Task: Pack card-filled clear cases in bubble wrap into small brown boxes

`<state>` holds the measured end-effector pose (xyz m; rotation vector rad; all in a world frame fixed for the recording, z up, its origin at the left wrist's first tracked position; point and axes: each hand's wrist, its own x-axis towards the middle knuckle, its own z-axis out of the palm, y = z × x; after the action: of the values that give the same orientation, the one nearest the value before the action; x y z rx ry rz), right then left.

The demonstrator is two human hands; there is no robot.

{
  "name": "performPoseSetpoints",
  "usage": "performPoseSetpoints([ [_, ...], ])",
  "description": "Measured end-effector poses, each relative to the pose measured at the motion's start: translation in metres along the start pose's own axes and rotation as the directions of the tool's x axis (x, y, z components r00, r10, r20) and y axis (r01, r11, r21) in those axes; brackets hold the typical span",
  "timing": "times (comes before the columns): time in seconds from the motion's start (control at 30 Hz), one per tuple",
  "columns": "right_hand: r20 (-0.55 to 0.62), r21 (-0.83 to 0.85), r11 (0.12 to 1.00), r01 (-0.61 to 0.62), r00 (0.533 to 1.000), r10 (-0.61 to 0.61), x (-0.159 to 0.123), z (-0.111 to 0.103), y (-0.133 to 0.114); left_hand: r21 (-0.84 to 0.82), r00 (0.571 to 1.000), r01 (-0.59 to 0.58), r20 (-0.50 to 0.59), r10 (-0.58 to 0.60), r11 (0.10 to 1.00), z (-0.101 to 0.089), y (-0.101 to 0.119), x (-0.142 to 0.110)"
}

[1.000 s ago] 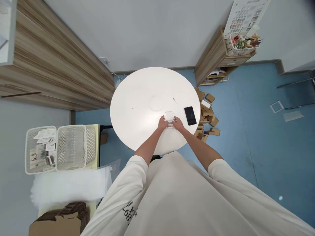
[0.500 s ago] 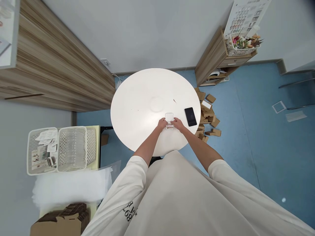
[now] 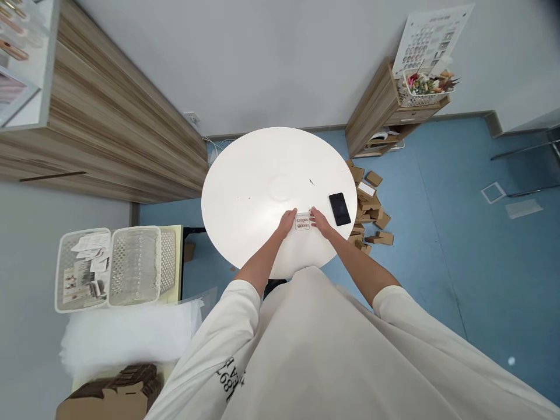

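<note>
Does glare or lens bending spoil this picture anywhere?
Head view: a soft sheen on the white table; the big cabinet looks slanted and stretched, likely by the wide lens; the top-right corner darkens; the clear case shows too small for fine detail.

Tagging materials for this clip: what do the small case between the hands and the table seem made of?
Case: probably clear, smooth plastic, since reddish pieces show through. Table: smooth, white, softly shiny top, perhaps laminate or painted board, judging by its pale sheen.
</note>
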<state>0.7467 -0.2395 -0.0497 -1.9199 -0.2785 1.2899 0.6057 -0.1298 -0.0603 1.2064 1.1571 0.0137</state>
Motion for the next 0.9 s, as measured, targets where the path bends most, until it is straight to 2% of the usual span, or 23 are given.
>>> performPoseSetpoints([
  [0.3, 0.052, -0.064, 0.993, 0.099, 0.994, -0.096, -0.019, 0.004, 0.012, 0.029, 0.999, -0.042, 0.001, 0.042, 0.999, -0.002, -0.010, -0.019],
  [0.43, 0.012, -0.207, 0.958, 0.196, 0.980, -0.198, -0.023, 0.007, 0.023, 0.149, 0.996, -0.093, 0.000, 0.094, 0.984, -0.004, -0.016, -0.030],
  [0.53, 0.035, -0.408, 0.864, 0.297, 0.950, -0.310, -0.031, 0.009, 0.035, 0.350, 0.974, -0.227, 0.068, 0.217, 0.909, -0.005, -0.027, -0.043],
  [0.63, 0.157, -0.585, 0.719, 0.376, 0.922, -0.354, -0.042, 0.008, 0.046, 0.538, 0.924, -0.382, 0.216, 0.315, 0.752, -0.007, -0.041, -0.056],
  [0.77, 0.266, -0.734, 0.543, 0.408, 0.909, -0.322, -0.052, 0.006, 0.056, 0.626, 0.873, -0.487, 0.342, 0.346, 0.609, -0.007, -0.054, -0.066],
  [0.9, 0.296, -0.791, 0.454, 0.410, 0.906, -0.302, -0.057, 0.006, 0.063, 0.663, 0.857, -0.516, 0.390, 0.337, 0.543, -0.006, -0.061, -0.070],
])
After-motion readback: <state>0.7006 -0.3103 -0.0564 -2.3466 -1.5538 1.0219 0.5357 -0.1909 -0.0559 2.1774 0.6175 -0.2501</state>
